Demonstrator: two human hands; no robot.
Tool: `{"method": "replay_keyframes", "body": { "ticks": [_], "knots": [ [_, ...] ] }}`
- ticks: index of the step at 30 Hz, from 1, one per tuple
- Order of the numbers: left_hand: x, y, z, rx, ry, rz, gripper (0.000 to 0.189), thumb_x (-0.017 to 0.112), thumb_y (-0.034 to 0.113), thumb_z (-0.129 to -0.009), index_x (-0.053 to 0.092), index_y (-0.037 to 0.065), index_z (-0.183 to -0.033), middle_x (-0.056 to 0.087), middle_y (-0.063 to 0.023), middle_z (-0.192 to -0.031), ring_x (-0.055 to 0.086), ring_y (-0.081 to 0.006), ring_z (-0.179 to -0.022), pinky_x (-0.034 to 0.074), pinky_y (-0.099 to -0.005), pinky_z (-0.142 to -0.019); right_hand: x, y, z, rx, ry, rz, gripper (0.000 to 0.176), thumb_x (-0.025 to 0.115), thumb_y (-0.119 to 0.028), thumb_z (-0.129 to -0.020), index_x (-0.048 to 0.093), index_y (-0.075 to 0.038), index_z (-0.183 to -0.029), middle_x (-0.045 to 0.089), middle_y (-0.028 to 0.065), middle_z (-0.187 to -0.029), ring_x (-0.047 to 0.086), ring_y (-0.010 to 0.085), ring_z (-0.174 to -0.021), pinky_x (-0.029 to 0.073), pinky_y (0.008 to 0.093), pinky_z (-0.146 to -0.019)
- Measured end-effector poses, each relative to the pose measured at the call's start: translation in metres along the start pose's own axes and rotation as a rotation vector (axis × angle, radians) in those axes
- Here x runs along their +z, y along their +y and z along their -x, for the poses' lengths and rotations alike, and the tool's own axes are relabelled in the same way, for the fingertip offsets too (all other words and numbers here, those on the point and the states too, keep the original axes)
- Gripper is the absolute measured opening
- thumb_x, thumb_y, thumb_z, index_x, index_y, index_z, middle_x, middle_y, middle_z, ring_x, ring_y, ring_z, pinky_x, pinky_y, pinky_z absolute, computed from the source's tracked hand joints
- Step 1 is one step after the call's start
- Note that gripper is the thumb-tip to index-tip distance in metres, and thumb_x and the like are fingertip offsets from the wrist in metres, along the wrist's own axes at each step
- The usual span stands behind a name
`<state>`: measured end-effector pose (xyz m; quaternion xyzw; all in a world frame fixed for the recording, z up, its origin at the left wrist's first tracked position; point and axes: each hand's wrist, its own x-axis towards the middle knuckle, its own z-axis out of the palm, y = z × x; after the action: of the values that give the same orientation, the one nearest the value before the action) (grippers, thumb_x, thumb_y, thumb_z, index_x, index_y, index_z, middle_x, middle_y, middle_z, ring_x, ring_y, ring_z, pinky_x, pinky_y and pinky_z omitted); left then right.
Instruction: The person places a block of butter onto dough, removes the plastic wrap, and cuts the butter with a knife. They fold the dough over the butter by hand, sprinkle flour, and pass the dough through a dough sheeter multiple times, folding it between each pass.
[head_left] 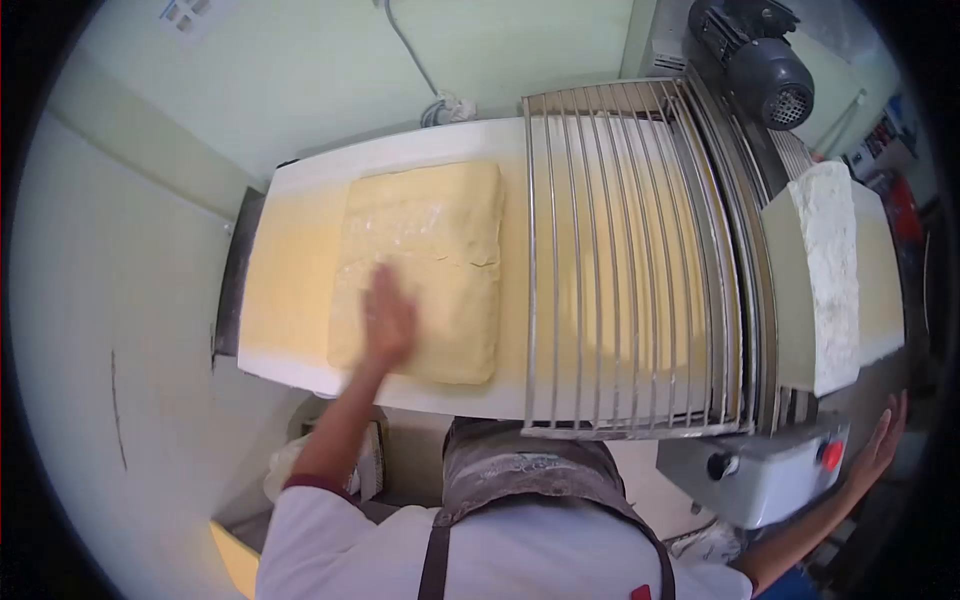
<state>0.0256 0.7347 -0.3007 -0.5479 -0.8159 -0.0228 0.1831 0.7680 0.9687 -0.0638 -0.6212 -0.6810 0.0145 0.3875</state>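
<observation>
A thick, pale yellow slab of dough (440, 215) lies on the white belt of a dough sheeter (290, 180), with a crease running across its middle and whitish patches of flour on top. My left hand (390, 318) is over the lower left part of the slab, blurred by motion, its fingers stretched out and holding nothing. Out at the far right, my right hand (880, 445) is held open beside the sheeter's control box (760, 490), thumb apart from the fingers, with nothing in it.
A metal bar guard (620, 260) covers the belt right of the dough. Beyond it stand the rollers and a flour-dusted cover (830, 280). The box carries a red button (830, 455) and a black knob (722, 466). A motor (770, 80) sits at the back, near the wall.
</observation>
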Motion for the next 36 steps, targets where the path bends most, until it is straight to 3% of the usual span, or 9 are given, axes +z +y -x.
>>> {"method": "replay_keyframes", "body": {
  "ticks": [2,8,13,18,24,30,32,33,36],
  "knots": [
    [-0.035,0.089,-0.001,-0.026,-0.125,0.427,0.068,0.045,0.03,-0.096,0.017,-0.005,-0.148,0.022,-0.0225,-0.154,0.019,-0.0337,-0.144,0.008,-0.0509,-0.116,0.007,0.085,-0.017,0.194,-0.245,-0.195,0.045,0.046,-0.034,-0.101,0.052,-0.002,-0.131,0.059,0.0122,-0.123,0.054,0.021,-0.115,0.038,0.0339,-0.101],
    [-0.058,0.137,-0.017,-0.086,-0.296,0.199,0.07,0.037,0.04,-0.097,0.014,-0.001,-0.149,0.018,-0.0214,-0.155,0.016,-0.035,-0.145,0.009,-0.0526,-0.115,0.079,0.246,-0.003,0.391,-0.862,-1.018,0.041,0.046,-0.042,-0.099,0.061,-0.004,-0.099,0.062,0.0073,-0.089,0.059,0.0171,-0.085,0.045,0.0334,-0.083],
    [-0.069,0.146,0.001,-0.205,-0.131,0.475,0.067,0.04,0.038,-0.098,0.018,0.0,-0.149,0.019,-0.0211,-0.155,0.016,-0.0324,-0.145,0.01,-0.0473,-0.117,0.082,0.084,0.038,0.623,-0.603,-1.81,0.036,0.04,-0.04,-0.101,0.056,-0.008,-0.1,0.053,0.0023,-0.081,0.055,0.0146,-0.079,0.047,0.0314,-0.076],
    [-0.138,0.251,0.138,-0.642,0.491,1.056,0.054,0.048,0.018,-0.097,0.03,0.001,-0.145,0.037,-0.0204,-0.147,0.032,-0.0293,-0.139,0.023,-0.04,-0.113,0.08,0.119,0.029,0.383,-0.748,-1.5,0.038,0.042,-0.038,-0.1,0.055,-0.006,-0.113,0.061,0.0069,-0.103,0.059,0.0185,-0.094,0.048,0.0362,-0.087],
    [-0.13,0.435,0.313,-1.021,0.449,1.236,0.03,0.057,0.011,-0.093,0.055,0.0,-0.121,0.065,-0.01,-0.107,0.061,-0.0189,-0.102,0.045,-0.035,-0.093,0.111,0.16,0.013,0.395,-0.89,-1.46,0.046,0.043,-0.042,-0.098,0.055,-0.004,-0.122,0.063,0.0096,-0.113,0.061,0.0214,-0.105,0.049,0.0365,-0.093],
    [-0.226,0.631,0.269,-0.34,0.165,1.357,0.025,0.07,0.022,-0.085,0.063,0.002,-0.099,0.066,-0.0075,-0.091,0.061,-0.0131,-0.082,0.048,-0.0287,-0.077,0.105,0.14,0.002,0.217,-1.038,-1.398,0.047,0.043,-0.04,-0.098,0.055,-0.003,-0.124,0.062,0.0116,-0.117,0.061,0.0215,-0.104,0.048,0.0365,-0.093],
    [-0.225,0.68,0.259,-0.453,0.241,1.304,0.026,0.072,0.025,-0.084,0.064,0.002,-0.092,0.065,-0.0054,-0.082,0.06,-0.0131,-0.074,0.048,-0.0291,-0.069,0.106,0.139,-0.002,0.125,-1.155,-1.508,0.045,0.044,-0.039,-0.099,0.056,-0.003,-0.12,0.063,0.0108,-0.114,0.061,0.0202,-0.103,0.048,0.0358,-0.092],
    [-0.211,0.699,0.255,-0.639,0.281,1.325,0.027,0.071,0.027,-0.084,0.063,0.001,-0.088,0.063,-0.0042,-0.076,0.06,-0.0133,-0.07,0.048,-0.0297,-0.065,0.09,0.123,0.004,0.237,-1.098,-1.456,0.031,0.043,-0.034,-0.099,0.056,-0.006,-0.095,0.059,0.0033,-0.093,0.058,0.0136,-0.088,0.047,0.0313,-0.081],
    [-0.194,0.742,0.24,-1.03,0.414,1.434,0.032,0.07,0.032,-0.086,0.063,0.001,-0.08,0.058,-0.0011,-0.062,0.056,-0.0126,-0.058,0.045,-0.0304,-0.055,0.092,0.124,-0.001,0.119,-1.151,-1.487,0.028,0.044,-0.031,-0.1,0.056,-0.007,-0.096,0.058,0.0005,-0.09,0.055,0.0108,-0.086,0.045,0.029,-0.079]
  ]
}}
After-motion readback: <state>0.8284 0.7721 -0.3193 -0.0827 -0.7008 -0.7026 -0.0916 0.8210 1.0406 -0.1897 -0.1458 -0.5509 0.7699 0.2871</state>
